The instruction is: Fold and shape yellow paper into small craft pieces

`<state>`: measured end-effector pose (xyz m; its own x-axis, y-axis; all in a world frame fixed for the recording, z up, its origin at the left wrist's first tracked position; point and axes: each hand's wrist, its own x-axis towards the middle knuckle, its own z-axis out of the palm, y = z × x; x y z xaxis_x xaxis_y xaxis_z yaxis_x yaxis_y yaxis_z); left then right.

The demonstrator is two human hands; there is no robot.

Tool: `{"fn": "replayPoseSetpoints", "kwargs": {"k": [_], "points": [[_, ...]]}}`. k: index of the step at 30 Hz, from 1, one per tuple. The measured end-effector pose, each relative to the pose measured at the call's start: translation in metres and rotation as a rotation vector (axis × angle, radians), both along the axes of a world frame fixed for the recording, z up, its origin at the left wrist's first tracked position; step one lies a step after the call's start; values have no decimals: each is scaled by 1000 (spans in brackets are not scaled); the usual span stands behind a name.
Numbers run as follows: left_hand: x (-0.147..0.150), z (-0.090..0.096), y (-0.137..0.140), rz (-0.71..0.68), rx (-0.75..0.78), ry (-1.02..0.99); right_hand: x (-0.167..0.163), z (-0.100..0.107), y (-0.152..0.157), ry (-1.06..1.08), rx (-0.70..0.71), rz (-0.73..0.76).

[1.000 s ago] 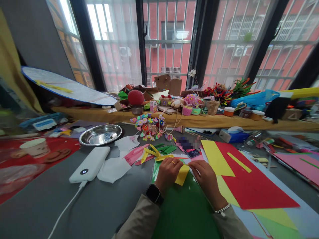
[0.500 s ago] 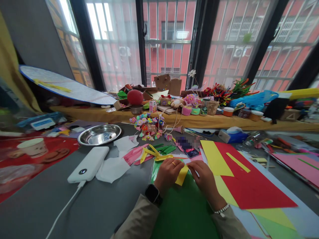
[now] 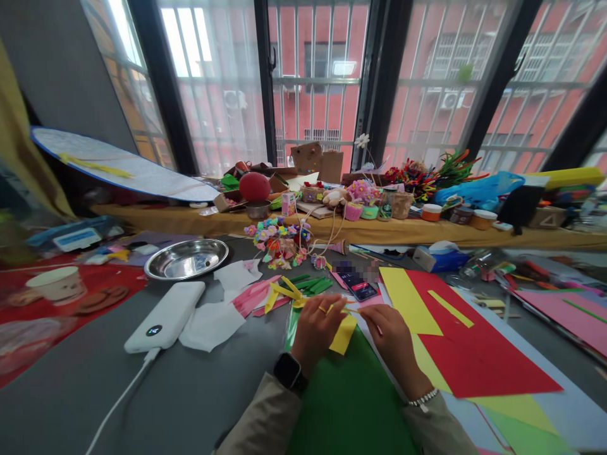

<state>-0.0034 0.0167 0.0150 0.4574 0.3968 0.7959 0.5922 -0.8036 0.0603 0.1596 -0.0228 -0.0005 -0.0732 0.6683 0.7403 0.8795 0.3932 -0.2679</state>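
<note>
My left hand [image 3: 317, 325], with a ring and a dark watch, is closed in a pinch on one end of a thin yellow paper strip [image 3: 351, 309]. The other end is pinched by my right hand [image 3: 391, 338], which wears a bead bracelet. Most of the strip is hidden by the fingers. Below it a small yellow paper piece [image 3: 344, 338] rests on the green mat [image 3: 353, 404]. Folded yellow paper strips [image 3: 284, 291], green paper pieces [image 3: 313, 285] and pink crepe paper [image 3: 253, 298] lie just beyond my left hand. Past my fingers is a phone [image 3: 359, 285].
White power bank [image 3: 168, 316] with a cable and a steel plate [image 3: 187, 260] are at left. Red [image 3: 488, 347] and yellow sheets [image 3: 410, 303] lie at right. Behind stand a bunch of small flowers [image 3: 277, 240] and a crowded window ledge [image 3: 190, 218].
Both hands have risen slightly, with the thin yellow strip showing between them. The left fingers have spread a little over it. The phone screen has lit up, and the view has shifted slightly.
</note>
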Motion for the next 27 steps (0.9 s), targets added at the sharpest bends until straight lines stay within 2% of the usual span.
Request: {"fn": "replayPoseSetpoints", "kwargs": {"k": [2,4,7,11,14,19,24,27], "points": [[2,-2,0,-61,3,82,-3,-2,1,-14,6,54],[2,-4,1,-62,-4,97,-4,-3,0,-14,11,69],[0,-5,2,-20,-20,51,0,-3,-1,43,-3,-10],[-3,-2,1,42,-68,-51,9,-1,-2,229,-33,-159],[-4,-1,1,80,-150,-145,11,2,-2,324,-53,-191],[-5,-3,5,74,-270,-203,3,4,0,460,-265,-3],[-5,-3,7,54,-407,-282,2,1,3,707,-395,66],[-3,-4,8,7,-495,-320,3,1,5,906,-505,232]]}}
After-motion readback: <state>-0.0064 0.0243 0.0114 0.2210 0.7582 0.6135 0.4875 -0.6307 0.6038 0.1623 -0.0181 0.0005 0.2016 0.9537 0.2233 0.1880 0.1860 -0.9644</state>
